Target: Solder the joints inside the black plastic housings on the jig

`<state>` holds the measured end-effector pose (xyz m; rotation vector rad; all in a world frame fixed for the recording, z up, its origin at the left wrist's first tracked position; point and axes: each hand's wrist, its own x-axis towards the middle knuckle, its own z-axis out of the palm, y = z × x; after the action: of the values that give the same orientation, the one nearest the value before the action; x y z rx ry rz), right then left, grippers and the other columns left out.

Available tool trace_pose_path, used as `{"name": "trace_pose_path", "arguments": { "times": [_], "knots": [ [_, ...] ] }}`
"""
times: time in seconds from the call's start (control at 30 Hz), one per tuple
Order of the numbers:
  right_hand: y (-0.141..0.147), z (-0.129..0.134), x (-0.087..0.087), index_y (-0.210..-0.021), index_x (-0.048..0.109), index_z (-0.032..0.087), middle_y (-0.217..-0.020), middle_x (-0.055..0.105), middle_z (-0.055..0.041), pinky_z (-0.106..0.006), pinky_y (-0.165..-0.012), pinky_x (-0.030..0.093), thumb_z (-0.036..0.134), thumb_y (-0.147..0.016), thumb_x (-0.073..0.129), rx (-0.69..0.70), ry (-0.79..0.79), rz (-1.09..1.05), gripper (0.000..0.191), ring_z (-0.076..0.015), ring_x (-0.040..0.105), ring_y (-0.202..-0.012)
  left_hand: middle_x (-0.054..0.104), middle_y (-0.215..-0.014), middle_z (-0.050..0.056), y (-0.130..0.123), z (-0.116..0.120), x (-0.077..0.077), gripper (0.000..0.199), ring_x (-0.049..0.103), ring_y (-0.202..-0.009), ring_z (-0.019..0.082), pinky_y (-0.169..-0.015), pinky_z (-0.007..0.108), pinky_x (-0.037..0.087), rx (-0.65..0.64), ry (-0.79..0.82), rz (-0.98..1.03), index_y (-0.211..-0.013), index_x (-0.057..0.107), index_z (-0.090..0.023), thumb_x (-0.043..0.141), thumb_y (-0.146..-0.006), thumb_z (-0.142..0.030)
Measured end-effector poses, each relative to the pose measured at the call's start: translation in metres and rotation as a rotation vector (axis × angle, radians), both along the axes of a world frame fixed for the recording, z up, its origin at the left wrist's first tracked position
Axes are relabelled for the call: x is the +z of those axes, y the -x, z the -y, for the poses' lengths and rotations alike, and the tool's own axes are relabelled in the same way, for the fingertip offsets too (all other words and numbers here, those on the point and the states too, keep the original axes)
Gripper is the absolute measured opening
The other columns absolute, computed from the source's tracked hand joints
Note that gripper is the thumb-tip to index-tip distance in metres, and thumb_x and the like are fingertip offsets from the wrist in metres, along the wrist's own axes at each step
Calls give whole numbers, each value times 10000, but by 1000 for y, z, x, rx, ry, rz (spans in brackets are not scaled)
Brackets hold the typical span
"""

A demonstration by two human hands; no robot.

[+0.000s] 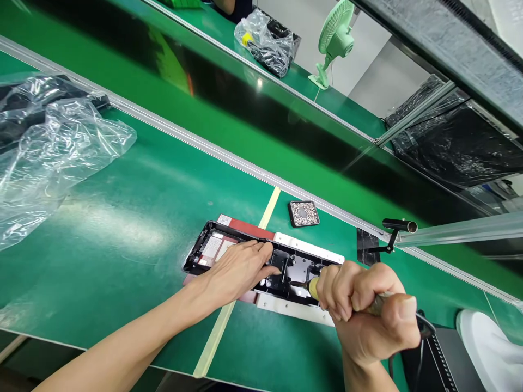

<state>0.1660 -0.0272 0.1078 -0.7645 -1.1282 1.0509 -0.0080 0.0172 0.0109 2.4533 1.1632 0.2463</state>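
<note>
A long black plastic housing [296, 261] lies on the table, its inner side facing up with silvery parts inside. My left hand [243, 264] lies across its middle, fingers at the far wall and thumb inside, holding it down. In my closed right hand [363, 305] is an electric screwdriver [314, 287] with a yellow front and a dark cord behind. Its thin bit points left and down into the right half of the housing; whether it touches a screw is too small to tell. Under the housing are a reddish board [249, 226] and white strips [281, 309].
A small black tray of screws [303, 213] sits beyond the housing. Clear plastic wrap [77, 147] lies at the left. A metal rail [196, 144] borders the green belt. A pipe-like holder [400, 226] and a white rounded object [486, 348] are on the right.
</note>
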Motion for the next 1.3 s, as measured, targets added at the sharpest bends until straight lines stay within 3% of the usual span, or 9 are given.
{"name": "trace_pose_path", "arguments": {
  "times": [0.37, 0.63, 0.83, 1.3],
  "knots": [
    [13, -4, 6, -635, 494, 206, -440, 390, 66, -215, -394, 329, 459, -924, 491, 29, 20, 89, 385, -81, 343, -384, 610, -860, -5, 1, -1, 4, 126, 622, -833, 209, -627, 290, 383, -90, 8, 55, -1084, 528, -248, 525, -1013, -352],
    [13, -4, 6, -614, 490, 206, -424, 389, 66, -220, -379, 317, 517, -925, 498, -5, 48, 46, 440, -82, 325, -365, 623, -844, -4, 2, -4, -5, 145, 621, -722, 170, -544, 274, 270, -77, 16, 138, -1053, 559, -246, 522, -1010, -379],
    [15, -5, 6, -615, 512, 205, -420, 410, 61, -222, -377, 315, 543, -906, 529, -21, 59, 35, 446, -87, 331, -364, 597, -750, -25, -2, -4, -5, 216, 519, -550, 142, -504, 306, 152, -21, -8, 110, -999, 574, -260, 532, -988, -471],
    [8, -7, 3, -703, 562, 217, -435, 447, 61, -227, -372, 355, 437, -931, 413, 27, -14, 77, 350, -85, 326, -351, 653, -745, -29, -4, -3, 1, 116, 578, -593, 132, -522, 296, 151, 13, 43, 152, -963, 588, -238, 596, -960, -354]
  ]
}}
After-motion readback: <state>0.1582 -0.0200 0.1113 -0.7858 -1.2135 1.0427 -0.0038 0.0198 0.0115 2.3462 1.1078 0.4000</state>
